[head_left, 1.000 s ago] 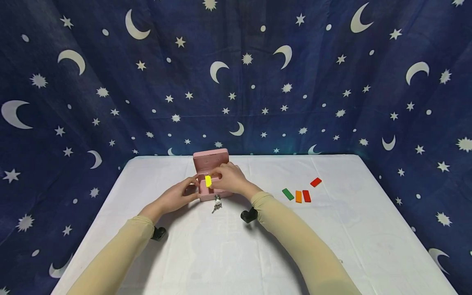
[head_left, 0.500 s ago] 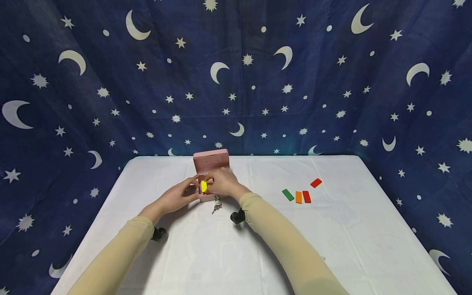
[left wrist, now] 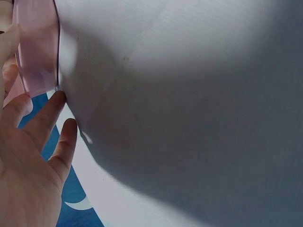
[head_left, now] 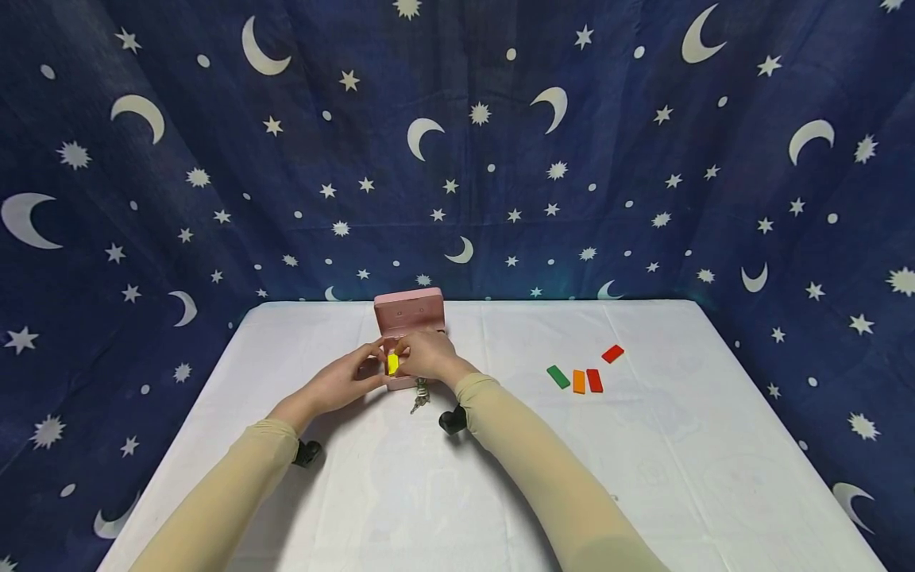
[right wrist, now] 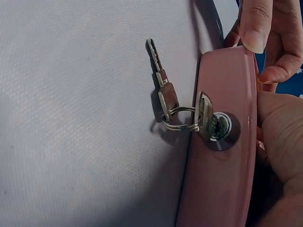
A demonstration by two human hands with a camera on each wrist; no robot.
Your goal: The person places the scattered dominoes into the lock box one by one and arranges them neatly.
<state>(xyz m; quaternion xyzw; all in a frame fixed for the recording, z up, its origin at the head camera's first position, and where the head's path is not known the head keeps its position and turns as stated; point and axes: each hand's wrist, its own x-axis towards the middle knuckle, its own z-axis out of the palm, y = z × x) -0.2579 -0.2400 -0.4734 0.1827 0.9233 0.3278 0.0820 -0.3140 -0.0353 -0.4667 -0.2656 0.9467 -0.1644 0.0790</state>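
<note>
A small pink metal cash box [head_left: 408, 314] stands at the middle back of the table with its lid raised. My left hand [head_left: 336, 385] holds the box's left end, thumb at the front corner and fingers toward the back; the left wrist view shows these fingers [left wrist: 45, 116] beside the box wall [left wrist: 40, 52]. Inside the box, my right hand [head_left: 429, 354] pinches a yellow domino-like tile [head_left: 393, 364] near the left wall. Much of the interior is hidden behind that hand. One key [right wrist: 204, 116] sits in the front lock [right wrist: 222, 130], and a second key [right wrist: 165, 90] hangs from its ring.
To the right on the white cloth lie a green tile [head_left: 558, 377], an orange tile [head_left: 579, 381], a red tile [head_left: 595, 380] and, farther back, another red tile [head_left: 612, 353]. A dark blue curtain [head_left: 457, 199] with moons and stars hangs behind the table.
My right hand has moved left and lower into the box, bringing the yellow tile to the left wall. The left hand, the box and the loose tiles keep their places.
</note>
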